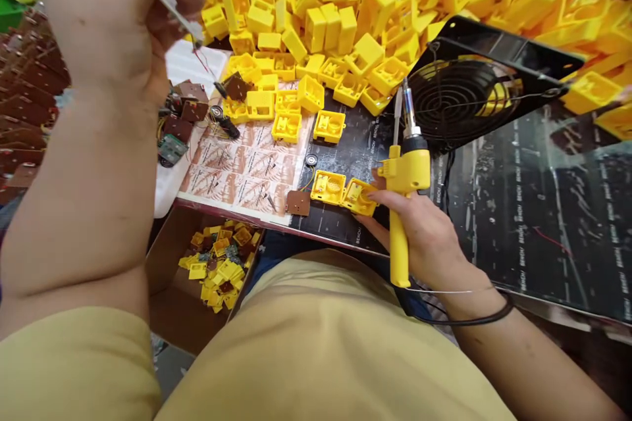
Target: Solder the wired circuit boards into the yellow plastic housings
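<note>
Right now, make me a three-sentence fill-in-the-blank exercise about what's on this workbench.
1. The right hand grips a pistol-shaped plastic soldering iron coloured ____.
2. The left hand pinches thin metal ____.
3. The black square fan leans to the ____ of that soldering iron.
Missing words: yellow; tweezers; right.

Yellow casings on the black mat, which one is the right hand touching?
The casing on the right of the front pair: the right hand, gripping the soldering iron, rests fingertips on it. Its neighbour lies untouched.
</note>
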A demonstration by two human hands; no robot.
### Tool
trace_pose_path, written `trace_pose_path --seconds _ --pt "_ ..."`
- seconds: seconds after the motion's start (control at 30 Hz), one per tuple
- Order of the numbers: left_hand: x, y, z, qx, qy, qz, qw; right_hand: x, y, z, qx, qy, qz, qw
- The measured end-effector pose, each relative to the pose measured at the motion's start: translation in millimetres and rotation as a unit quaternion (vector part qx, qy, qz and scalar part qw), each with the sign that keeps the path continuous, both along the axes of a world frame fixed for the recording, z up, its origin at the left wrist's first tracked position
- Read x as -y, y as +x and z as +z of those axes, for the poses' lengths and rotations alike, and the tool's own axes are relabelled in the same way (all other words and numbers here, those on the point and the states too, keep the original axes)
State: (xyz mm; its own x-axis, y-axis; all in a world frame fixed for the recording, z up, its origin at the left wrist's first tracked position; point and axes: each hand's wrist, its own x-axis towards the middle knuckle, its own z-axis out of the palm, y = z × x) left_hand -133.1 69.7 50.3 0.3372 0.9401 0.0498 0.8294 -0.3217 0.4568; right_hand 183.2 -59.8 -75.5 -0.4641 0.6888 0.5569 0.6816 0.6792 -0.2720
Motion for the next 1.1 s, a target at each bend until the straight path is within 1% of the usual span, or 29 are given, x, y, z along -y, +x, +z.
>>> trace_pose_path --seconds 0.07,0.13,0.2,0.27,0.3,0.33,0.4,0.47,0.5,0.57,0.63,0.7,0.77,0.83,0.9,1.0,1.07,1.1 --pt "-2 11 -2.1 0.040 -0.020 -0.004 0.999 0 0 -1.4 -0.004 0.003 0.000 1.000" --pt "0 23 -8.8 0.095 -0.043 -0.003 0.995 0 2 -2.2 -0.011 0.004 0.001 1.000" --pt "8 40 -19.2 0.170 -0.075 -0.003 0.983 0 3 -2.7 -0.017 0.007 0.004 1.000" --pt "21 59 -32.3 0.207 -0.121 -0.030 0.970 0 3 -2.8 -0.016 0.011 0.010 1.000" --pt "29 69 -39.2 0.185 -0.145 -0.063 0.970 0 3 -2.3 -0.013 0.012 0.012 1.000" --pt "37 79 -45.9 0.139 -0.148 -0.104 0.974 1 4 -1.3 -0.009 0.012 0.015 1.000" --pt "50 92 -57.2 0.040 -0.112 -0.165 0.979 3 7 3.3 -0.010 0.012 0.015 1.000" --pt "57 99 -64.0 -0.026 -0.077 -0.194 0.978 9 13 12.5 -0.034 0.003 0.009 0.999" --pt "58 100 -65.4 -0.045 -0.075 -0.202 0.976 12 17 18.7 -0.051 0.001 0.004 0.999" --pt "58 99 -65.1 -0.066 -0.084 -0.210 0.972 17 23 33.0 -0.073 0.011 -0.010 0.997" --pt "58 97 -62.4 -0.080 -0.086 -0.212 0.970 19 27 47.1 -0.067 0.032 -0.015 0.997" --pt "58 97 -59.6 -0.088 -0.074 -0.207 0.972 20 30 57.8 -0.051 0.044 -0.006 0.998" --pt "59 97 -57.8 -0.076 -0.070 -0.197 0.975 19 32 63.6 -0.039 0.037 0.013 0.998" --pt "58 95 -56.9 -0.040 -0.090 -0.174 0.980 19 35 64.8 -0.028 0.029 0.025 0.999" --pt "55 91 -55.7 0.007 -0.122 -0.134 0.983 19 39 63.4 -0.018 0.016 0.040 0.999" --pt "46 77 -49.7 0.072 -0.158 -0.072 0.982 20 47 60.7 -0.010 0.001 0.085 0.996" --pt "41 69 -42.1 0.101 -0.181 -0.054 0.977 23 51 58.4 -0.022 -0.006 0.111 0.994" --pt "39 66 -38.0 0.106 -0.194 -0.057 0.974 25 52 56.6 -0.033 -0.012 0.100 0.994"
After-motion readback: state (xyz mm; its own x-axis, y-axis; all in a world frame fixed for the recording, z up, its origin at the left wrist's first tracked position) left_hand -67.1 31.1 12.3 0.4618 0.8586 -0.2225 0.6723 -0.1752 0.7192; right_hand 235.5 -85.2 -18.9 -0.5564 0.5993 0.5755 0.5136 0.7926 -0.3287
